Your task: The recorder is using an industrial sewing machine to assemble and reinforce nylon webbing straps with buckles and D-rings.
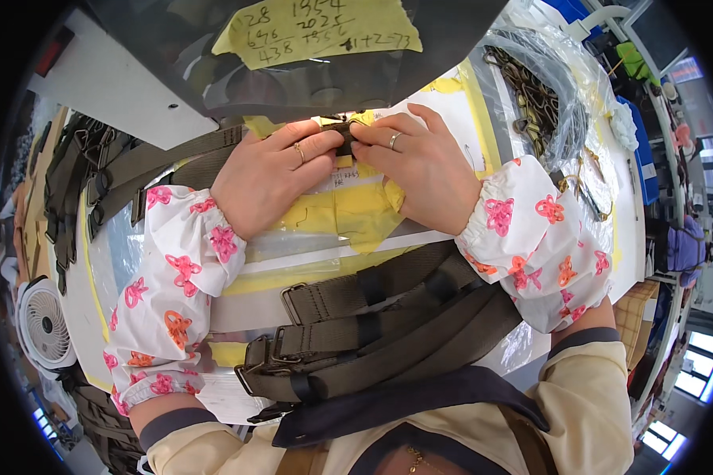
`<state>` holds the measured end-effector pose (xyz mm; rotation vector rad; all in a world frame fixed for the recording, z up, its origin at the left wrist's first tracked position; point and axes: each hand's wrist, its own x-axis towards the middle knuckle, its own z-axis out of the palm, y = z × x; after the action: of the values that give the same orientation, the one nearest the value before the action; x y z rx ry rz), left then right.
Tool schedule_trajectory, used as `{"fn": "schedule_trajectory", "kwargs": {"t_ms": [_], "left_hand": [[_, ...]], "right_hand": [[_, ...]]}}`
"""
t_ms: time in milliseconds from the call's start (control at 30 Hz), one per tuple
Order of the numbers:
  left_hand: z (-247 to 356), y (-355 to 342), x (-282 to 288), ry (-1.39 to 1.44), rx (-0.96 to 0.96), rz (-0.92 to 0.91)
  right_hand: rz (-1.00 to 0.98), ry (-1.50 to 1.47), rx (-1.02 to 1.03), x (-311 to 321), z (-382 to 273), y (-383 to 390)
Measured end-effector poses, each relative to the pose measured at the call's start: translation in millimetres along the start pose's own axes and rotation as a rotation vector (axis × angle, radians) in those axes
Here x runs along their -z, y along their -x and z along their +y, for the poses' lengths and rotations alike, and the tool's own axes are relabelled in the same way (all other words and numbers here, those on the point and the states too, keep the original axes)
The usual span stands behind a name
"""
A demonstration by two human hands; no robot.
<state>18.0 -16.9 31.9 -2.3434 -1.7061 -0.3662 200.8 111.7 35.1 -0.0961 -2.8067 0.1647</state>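
Under the dark grey head of what looks like a sewing machine (pixel 293 87), both hands meet at a short dark webbing strap end (pixel 344 141). My left hand (pixel 269 174) pinches it from the left, fingertips pressed close together. From the other side my right hand (pixel 428 162) grips it with thumb and bent fingers. The needle area is mostly hidden behind the machine head and my fingers. More olive webbing (pixel 206 174) runs out to the left, past my left wrist. Yellow tape (pixel 356 210) covers the work surface just below my hands.
Olive straps with metal buckles (pixel 404 332) lie bundled close to my body. Other buckled straps (pixel 75 182) hang at the left edge. A plastic bag of metal hooks (pixel 531 95) sits at the back right. A white fan (pixel 46 324) stands at far left.
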Motion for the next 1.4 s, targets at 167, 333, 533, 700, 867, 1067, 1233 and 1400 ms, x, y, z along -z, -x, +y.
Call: {"fn": "schedule_trajectory", "kwargs": {"t_ms": [167, 333, 533, 700, 867, 1067, 1233, 1400], "left_hand": [[-2, 0, -6, 0.064, 0.026, 0.062], [-4, 0, -8, 0.141, 0.053, 0.150], [-10, 0, -14, 0.263, 0.094, 0.223], [-23, 2, -21, 0.261, 0.170, 0.202], [-31, 3, -24, 0.220, 0.226, 0.165], [-29, 3, -24, 0.215, 0.234, 0.178], [-11, 21, 18, 0.040, 0.328, 0.050], [-25, 70, 52, -0.122, 0.517, 0.143]], "right_hand": [[0.009, 0.039, 0.009, 0, 1, -3], [-0.012, 0.054, -0.001, 2, 2, -3], [0.020, 0.059, 0.001, -5, 11, -5], [-0.022, 0.105, 0.012, -3, 21, -17], [-0.167, 0.064, -0.100, 1, 20, -27], [-0.052, 0.041, -0.064, -4, 22, -21], [0.050, -0.054, -0.043, -14, 27, -17], [0.141, -0.139, -0.029, -20, 32, -21]]}}
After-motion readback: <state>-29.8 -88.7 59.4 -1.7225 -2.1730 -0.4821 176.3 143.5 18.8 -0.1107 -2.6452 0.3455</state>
